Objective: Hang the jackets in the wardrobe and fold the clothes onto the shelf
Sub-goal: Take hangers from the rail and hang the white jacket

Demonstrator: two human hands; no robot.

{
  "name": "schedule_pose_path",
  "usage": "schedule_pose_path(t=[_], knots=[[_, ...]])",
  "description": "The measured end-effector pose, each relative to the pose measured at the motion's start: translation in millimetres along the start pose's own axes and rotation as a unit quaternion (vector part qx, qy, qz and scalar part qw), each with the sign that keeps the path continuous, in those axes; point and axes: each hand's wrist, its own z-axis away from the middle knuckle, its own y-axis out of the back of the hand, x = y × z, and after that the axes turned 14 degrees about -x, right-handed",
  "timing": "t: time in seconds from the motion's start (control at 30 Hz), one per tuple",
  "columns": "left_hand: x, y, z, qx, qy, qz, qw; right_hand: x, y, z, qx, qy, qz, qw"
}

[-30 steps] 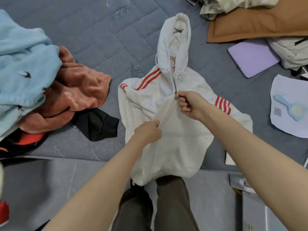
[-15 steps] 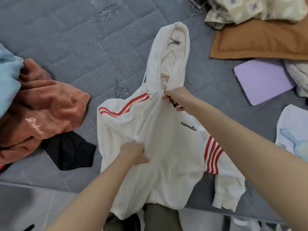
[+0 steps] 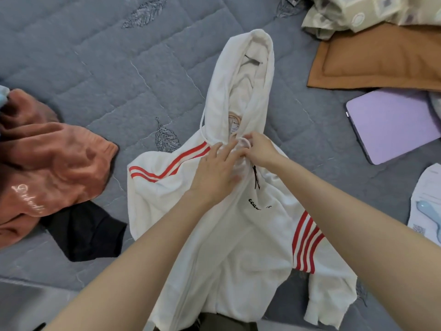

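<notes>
A white zip hoodie (image 3: 241, 235) with red sleeve stripes lies front-up on the grey quilted bed (image 3: 119, 75), hood pointing away from me. Its zip is closed up to the collar. My left hand (image 3: 216, 170) lies on the chest just below the collar with fingers stretched out. My right hand (image 3: 259, 149) sits at the collar and pinches the white drawstring loop there. The black zip pull hangs just below my right hand.
A rust-pink garment (image 3: 50, 163) and a black one (image 3: 86, 231) lie at the left. An orange-brown pillow (image 3: 381, 60), a patterned cloth (image 3: 358, 13), a lilac tablet (image 3: 393, 123) and a white sheet with a blue brush (image 3: 427, 211) lie at the right.
The zip went from half-way up to the collar. My right hand let go of the pull and took the drawstring. My left hand rose from the lower chest to the collar.
</notes>
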Motion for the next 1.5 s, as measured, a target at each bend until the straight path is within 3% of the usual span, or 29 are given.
schedule_pose_path(t=[0.1,0.17,0.23,0.33,0.43,0.53,0.6,0.67,0.73,0.8,0.9,1.03,1.13,1.33,1.5], knots=[[-7,-10,-5,-0.071,0.038,-0.054,0.995,5,6,12,0.064,-0.009,-0.190,0.980],[-10,-13,-3,-0.075,0.054,-0.098,0.991,9,16,23,0.188,-0.046,-0.357,0.914],[-15,-11,0,-0.078,0.059,-0.139,0.985,17,23,39,0.282,-0.069,-0.406,0.866],[-26,-6,8,-0.094,0.075,-0.203,0.972,34,18,62,0.303,-0.085,-0.305,0.899],[-35,-1,17,-0.106,0.100,-0.221,0.964,47,6,73,0.129,-0.179,-0.070,0.973],[-39,3,24,-0.113,0.127,-0.213,0.962,39,-4,70,-0.004,-0.229,0.153,0.961],[-41,2,28,-0.111,0.137,-0.202,0.963,21,-9,65,0.016,-0.198,0.198,0.960],[-42,-1,31,-0.103,0.136,-0.186,0.968,5,-14,57,0.114,-0.104,0.245,0.957],[-44,-4,33,-0.091,0.135,-0.160,0.974,-12,-16,45,0.166,0.025,0.236,0.957],[-46,-7,34,-0.084,0.135,-0.146,0.976,-23,-20,25,0.106,0.088,0.237,0.962],[-50,-12,36,-0.090,0.136,-0.135,0.977,-25,-25,-1,0.022,0.059,0.313,0.948],[-55,-12,37,-0.084,0.144,-0.136,0.977,-4,-22,-7,0.101,-0.024,0.355,0.929],[-53,-13,36,-0.083,0.136,-0.119,0.980,13,-11,-5,0.072,-0.106,0.327,0.936],[-46,-24,33,-0.078,0.158,-0.065,0.982,13,-21,-5,0.012,-0.014,0.246,0.969],[-35,-18,46,-0.042,0.151,0.032,0.987,0,-26,-8,0.065,-0.047,0.336,0.938]])
